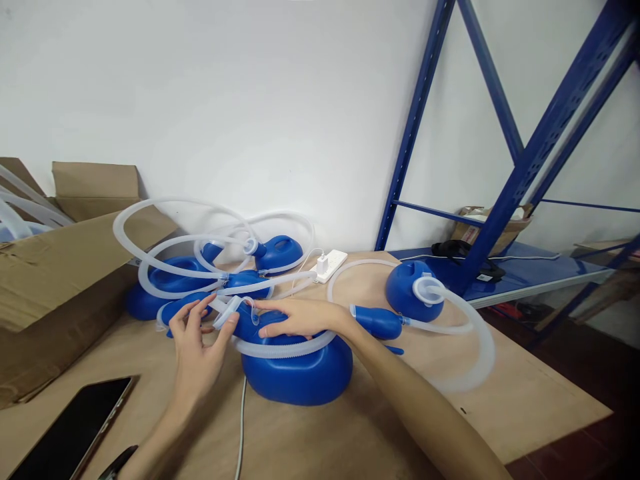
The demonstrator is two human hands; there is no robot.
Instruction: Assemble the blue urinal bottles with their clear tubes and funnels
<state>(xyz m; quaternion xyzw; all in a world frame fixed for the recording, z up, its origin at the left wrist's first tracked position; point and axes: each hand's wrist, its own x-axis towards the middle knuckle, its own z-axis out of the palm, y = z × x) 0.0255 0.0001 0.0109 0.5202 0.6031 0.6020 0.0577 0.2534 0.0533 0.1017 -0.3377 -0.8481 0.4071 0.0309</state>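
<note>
In front of me a blue plastic bottle (300,380) lies on its side, its neck pointing left. A translucent corrugated hose (285,350) runs across it. My right hand (297,317) is closed over the top of this bottle near its handle, with the fingertips partly hidden. At the bottle's mouth sits a white cap (227,313) with a clear strap. Thumb and fingers of my left hand (200,347) are around that cap. Just behind the left fingers is a blue handpiece (183,307), partly covered.
More blue bottles (281,253) with looped hoses crowd the back. Another bottle (413,290) stands right, beside a blue handpiece (377,322). A cardboard box (75,267) and a phone (73,427) are left. A power strip (330,265) lies near the wall; blue shelving (540,127) rises right.
</note>
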